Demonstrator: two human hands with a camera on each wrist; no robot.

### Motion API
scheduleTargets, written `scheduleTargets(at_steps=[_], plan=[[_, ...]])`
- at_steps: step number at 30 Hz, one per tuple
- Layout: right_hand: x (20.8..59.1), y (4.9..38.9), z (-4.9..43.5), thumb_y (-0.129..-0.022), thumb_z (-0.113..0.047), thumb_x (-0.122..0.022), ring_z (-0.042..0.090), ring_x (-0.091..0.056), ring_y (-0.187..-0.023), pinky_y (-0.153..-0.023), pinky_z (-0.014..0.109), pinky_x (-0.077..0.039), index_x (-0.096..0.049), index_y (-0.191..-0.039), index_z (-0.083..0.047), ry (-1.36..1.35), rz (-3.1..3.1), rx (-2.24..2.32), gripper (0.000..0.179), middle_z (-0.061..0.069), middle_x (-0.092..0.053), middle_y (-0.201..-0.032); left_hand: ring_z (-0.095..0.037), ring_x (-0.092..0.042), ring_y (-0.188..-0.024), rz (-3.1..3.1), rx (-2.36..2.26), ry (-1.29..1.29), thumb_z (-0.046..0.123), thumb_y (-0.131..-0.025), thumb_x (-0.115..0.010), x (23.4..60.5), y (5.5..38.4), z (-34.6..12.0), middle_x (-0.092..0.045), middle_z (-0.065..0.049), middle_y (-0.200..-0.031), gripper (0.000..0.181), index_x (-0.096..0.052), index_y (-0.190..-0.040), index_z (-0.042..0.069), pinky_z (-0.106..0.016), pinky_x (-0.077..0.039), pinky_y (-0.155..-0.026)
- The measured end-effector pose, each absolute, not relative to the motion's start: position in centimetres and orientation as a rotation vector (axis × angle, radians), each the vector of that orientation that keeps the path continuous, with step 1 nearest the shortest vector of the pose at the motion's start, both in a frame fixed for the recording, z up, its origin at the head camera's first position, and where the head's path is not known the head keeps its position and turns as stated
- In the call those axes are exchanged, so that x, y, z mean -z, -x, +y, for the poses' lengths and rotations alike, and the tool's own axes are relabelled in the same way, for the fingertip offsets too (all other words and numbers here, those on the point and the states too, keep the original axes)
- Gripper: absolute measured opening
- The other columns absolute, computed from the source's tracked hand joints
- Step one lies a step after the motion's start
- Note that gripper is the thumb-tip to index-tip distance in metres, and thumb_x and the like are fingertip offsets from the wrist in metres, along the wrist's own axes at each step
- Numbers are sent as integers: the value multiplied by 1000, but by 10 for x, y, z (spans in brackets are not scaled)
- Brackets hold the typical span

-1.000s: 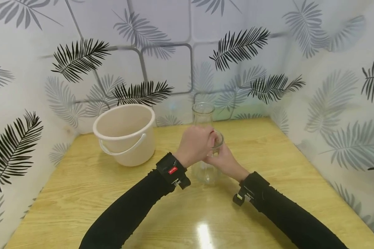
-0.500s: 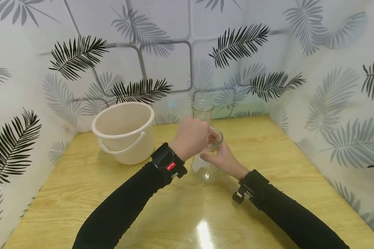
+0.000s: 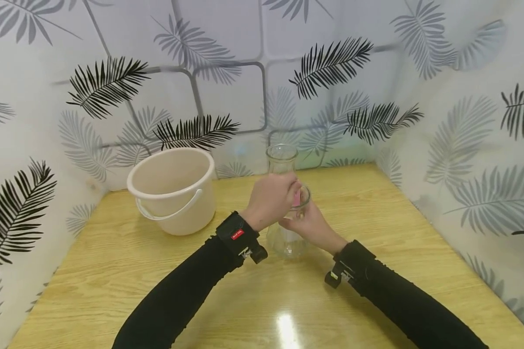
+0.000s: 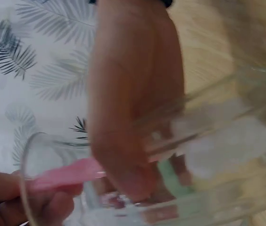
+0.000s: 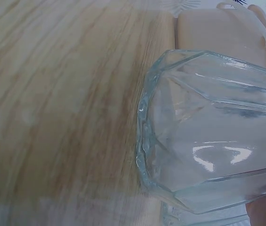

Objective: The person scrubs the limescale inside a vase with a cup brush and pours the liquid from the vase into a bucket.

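Note:
In the head view, my left hand [image 3: 271,201] is at the mouth of a clear glass vase, gripping the pink handle of a bottle brush [image 3: 297,198]. Inside the glass, the left wrist view shows the brush's blurred white head [image 4: 229,143] and a green part. My right hand [image 3: 312,225] holds the same vase [image 5: 208,136] round its neck. Faceted sides and the thick base fill much of the right wrist view; whether that base touches the table cannot be told. Just behind stands a second glass vase [image 3: 282,160], partly hidden by my left hand.
A cream plastic bucket [image 3: 176,208] with a white handle stands at the back left of the wooden table [image 3: 227,310]. Leaf-patterned sheeting [image 3: 236,43] rises behind the table and along both sides. Black straps with small cameras sit on both wrists.
My left hand rose slightly half a second ago and is lower again now, with the pink handle showing at the vase's mouth. The right hand keeps its hold, nearly still.

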State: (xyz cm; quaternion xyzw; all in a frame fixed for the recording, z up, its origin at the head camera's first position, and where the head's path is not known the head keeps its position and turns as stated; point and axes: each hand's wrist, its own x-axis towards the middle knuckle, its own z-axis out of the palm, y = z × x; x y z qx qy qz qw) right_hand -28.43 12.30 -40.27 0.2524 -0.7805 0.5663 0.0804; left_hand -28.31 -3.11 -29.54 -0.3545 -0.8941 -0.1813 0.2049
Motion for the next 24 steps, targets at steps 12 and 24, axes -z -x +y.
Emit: scheduleTargets(at_steps=[12,24], plan=[[408,284,125,-91,-13,-74,23,-33,-143,-117,53,-29,-3,-162,-25,-772,-2347,-1631,101,3,-31,-160,-9,-49,-62,-2585,982,1246,22,-103,-57,297,284,-34,-61,1,-69,14,-64,-93,15,-22,-38,-63],[408,288,123,-90,-10,-73,20,-49,-115,-98,43,-44,-39,-139,-16,-794,-2313,-1589,60,4,-52,-130,-10,-32,-61,-2600,588,1202,0,-97,-51,289,273,-30,-29,2,-69,29,-41,-74,14,-21,-30,-60]])
